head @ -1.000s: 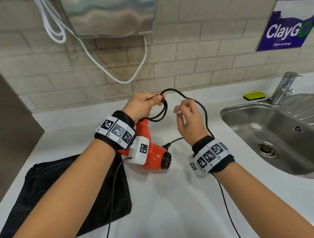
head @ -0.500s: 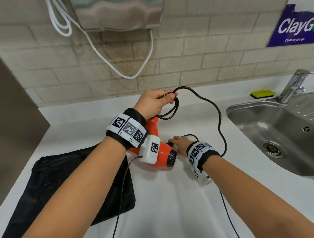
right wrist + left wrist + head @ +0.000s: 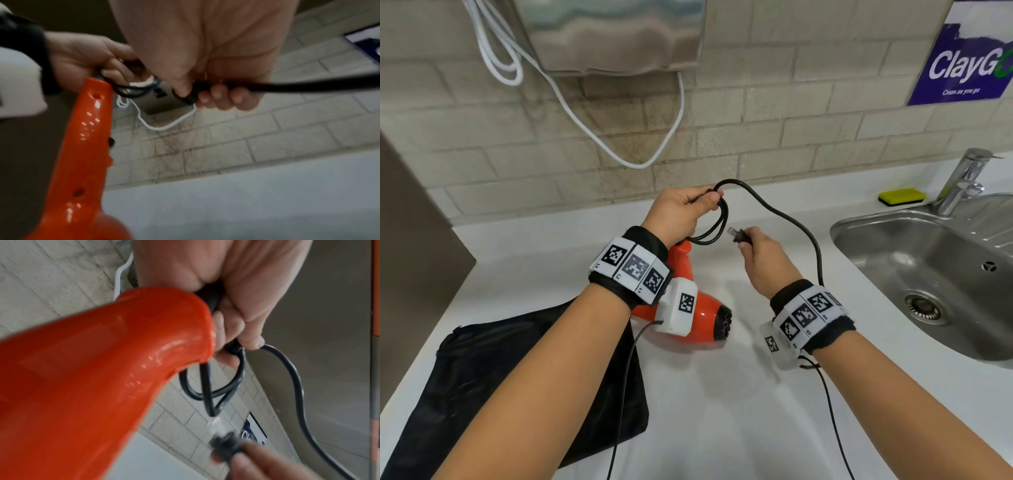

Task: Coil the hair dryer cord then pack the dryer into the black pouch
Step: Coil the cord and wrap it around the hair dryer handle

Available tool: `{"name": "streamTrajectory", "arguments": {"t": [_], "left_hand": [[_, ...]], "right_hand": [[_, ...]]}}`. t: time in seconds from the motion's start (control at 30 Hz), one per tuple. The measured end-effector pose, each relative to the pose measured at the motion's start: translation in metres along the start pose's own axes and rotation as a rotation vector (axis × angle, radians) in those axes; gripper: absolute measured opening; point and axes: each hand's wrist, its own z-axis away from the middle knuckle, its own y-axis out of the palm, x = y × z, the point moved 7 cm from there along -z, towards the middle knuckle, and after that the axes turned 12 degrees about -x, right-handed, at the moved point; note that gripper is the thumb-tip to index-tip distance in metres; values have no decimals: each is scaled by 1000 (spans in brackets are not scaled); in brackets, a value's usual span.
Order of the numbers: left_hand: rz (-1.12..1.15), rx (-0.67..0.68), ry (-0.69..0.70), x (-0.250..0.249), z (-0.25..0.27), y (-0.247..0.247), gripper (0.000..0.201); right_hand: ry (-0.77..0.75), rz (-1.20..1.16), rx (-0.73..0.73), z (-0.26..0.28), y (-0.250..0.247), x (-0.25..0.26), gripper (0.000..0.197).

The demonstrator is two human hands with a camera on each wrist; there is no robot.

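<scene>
The orange hair dryer [image 3: 702,317] [image 3: 92,386] [image 3: 82,154] hangs just above the white counter, nozzle toward me. My left hand [image 3: 681,212] [image 3: 226,308] grips the handle's end together with small loops of its black cord [image 3: 784,219] [image 3: 296,386]. From there the cord arcs right and down behind my right wrist. My right hand [image 3: 760,253] [image 3: 205,84] pinches the plug [image 3: 739,236] [image 3: 224,443], prongs pointing left, close beside the loops. The black pouch [image 3: 517,377] lies flat at the counter's near left, under my left forearm.
A steel sink [image 3: 928,274] with a tap [image 3: 962,178] is set in the counter at right; a yellow sponge [image 3: 902,197] lies behind it. On the brick wall hangs a metal dispenser [image 3: 606,34] with a white cable [image 3: 585,120]. A dark panel [image 3: 410,240] stands at left.
My right hand went down to the counter by the dryer's nozzle, picked up the plug, and rose with it toward the loops. The left hand kept its hold.
</scene>
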Motion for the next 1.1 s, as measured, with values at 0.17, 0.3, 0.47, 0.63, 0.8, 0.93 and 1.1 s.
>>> {"name": "streamTrajectory", "arguments": {"t": [0.17,0.3,0.47,0.63,0.8,0.93,1.1], "left_hand": [[4,-37,9,-2,0,-1,26],[-17,3,39,-10,7,6,28],[-10,121,59,-10,15,21,24],[-7,178,61,-10,19,24,29],[15,152,70,-12,20,16,32],[73,14,32,-4,9,-8,28],[115,33,34,-2,9,-14,25]], "right_hand": [[-230,-103,-166,17,-32,50,34],[-227,-32,-178,16,-32,59,29],[-48,-98,-298,1,-41,59,28],[18,-420,-319,-17,-43,54,44],[-53,-225,-114,-22,-20,53,24],[-76,-352,204,-16,-8,46,25],[-15,-18,220,-21,6,10,29]]}}
